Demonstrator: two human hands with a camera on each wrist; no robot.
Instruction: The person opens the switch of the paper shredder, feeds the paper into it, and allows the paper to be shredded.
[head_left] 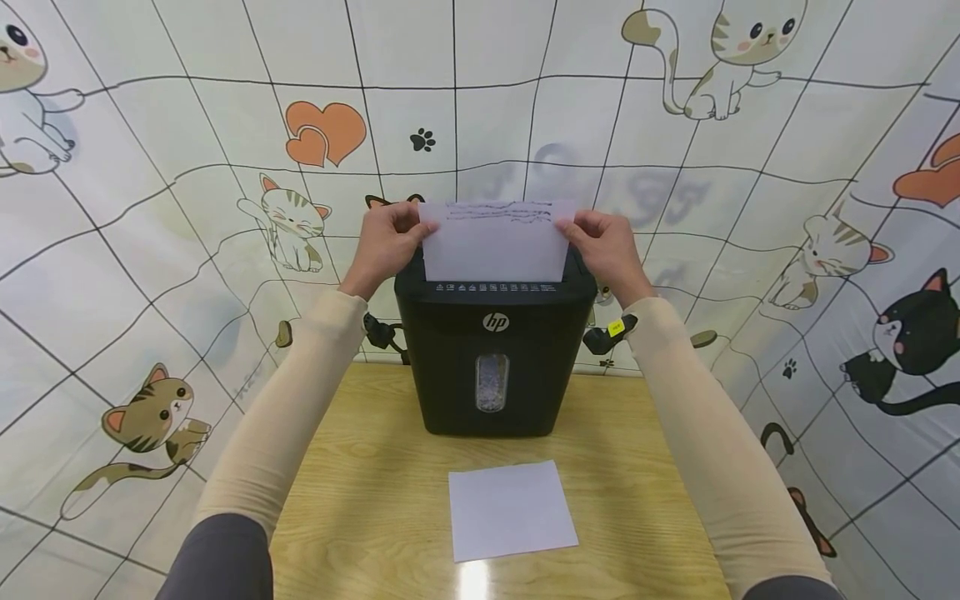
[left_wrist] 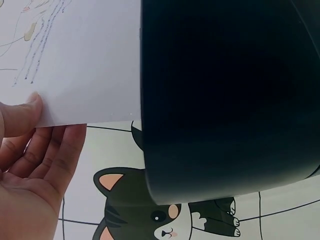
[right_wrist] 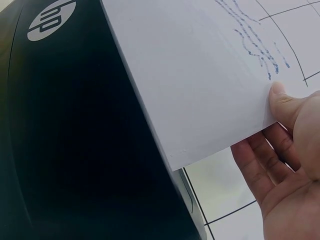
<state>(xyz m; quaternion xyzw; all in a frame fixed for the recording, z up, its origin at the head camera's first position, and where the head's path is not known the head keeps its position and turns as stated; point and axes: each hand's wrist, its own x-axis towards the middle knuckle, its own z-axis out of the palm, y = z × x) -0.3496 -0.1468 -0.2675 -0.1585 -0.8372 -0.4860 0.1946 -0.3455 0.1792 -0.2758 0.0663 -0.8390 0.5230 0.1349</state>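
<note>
A white sheet of paper (head_left: 495,250) with wavy blue pen lines near its top stands upright over a black HP paper shredder (head_left: 457,350). Its lower edge meets the shredder's top; whether it is inside the slot is hidden. My left hand (head_left: 387,244) pinches the sheet's left edge between thumb and fingers. On the opposite edge, my right hand (head_left: 609,250) pinches it the same way. Both wrist views show the thumb on the written face and the fingers behind: the left hand (left_wrist: 37,155) and the right hand (right_wrist: 285,150).
Another white paper (head_left: 513,512) lies flat on the wooden table (head_left: 360,500) in front of the shredder. Through the shredder's small front window (head_left: 492,383), shredded bits show. Behind hangs a white cloth (head_left: 495,125) printed with cats and grid lines.
</note>
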